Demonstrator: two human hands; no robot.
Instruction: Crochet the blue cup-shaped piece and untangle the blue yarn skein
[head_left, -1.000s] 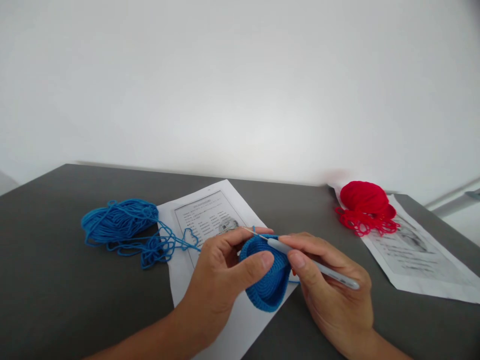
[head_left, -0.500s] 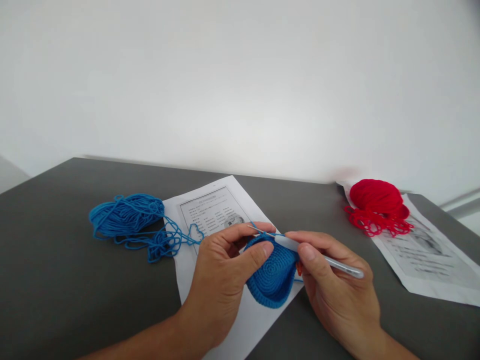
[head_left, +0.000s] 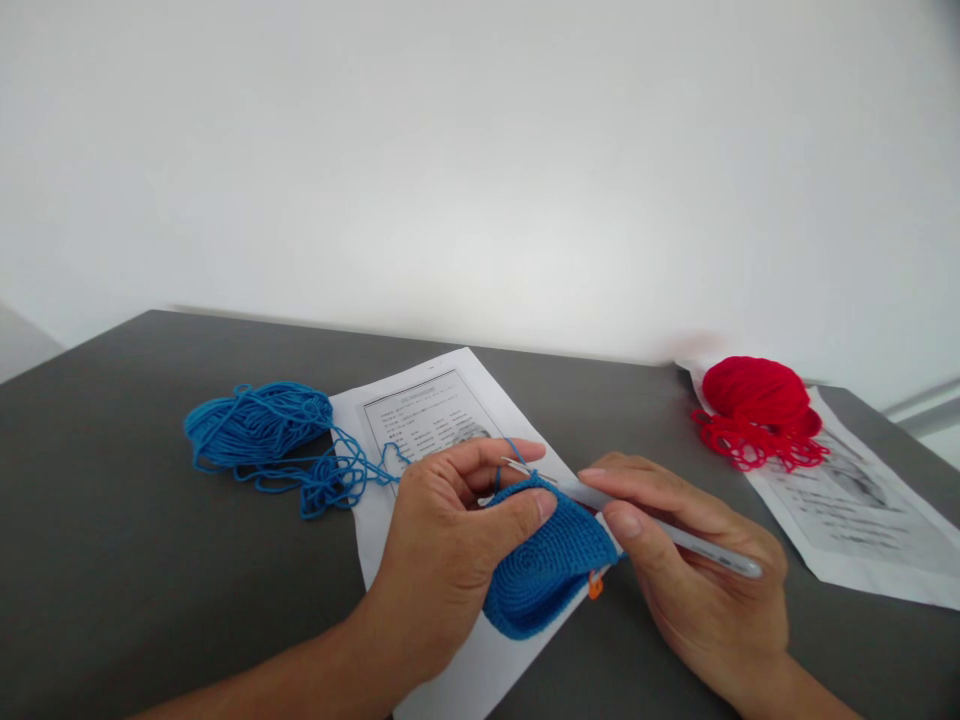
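My left hand [head_left: 454,550] pinches the upper edge of a round blue crochet piece [head_left: 544,555] between thumb and fingers. A strand of blue yarn runs over its index finger. In my right hand [head_left: 694,570] is a crochet hook [head_left: 675,535] with a pale grey handle, gripped like a pen. The hook's thin metal tip lies at the top edge of the piece, beside the left fingertips. An orange stitch marker [head_left: 595,586] hangs from the piece's right edge, close to my right thumb.
A loose skein of blue yarn [head_left: 259,428] lies to the left on the dark grey table [head_left: 187,570]. Under my hands is a printed sheet [head_left: 420,400]. At the right, a red yarn ball [head_left: 759,395] rests on another printed sheet [head_left: 847,500]. A white wall [head_left: 480,180] stands behind.
My right hand with the hook has shifted right and slightly down. The crochet piece has tilted and stretched to the right, bringing the orange marker into fuller view.
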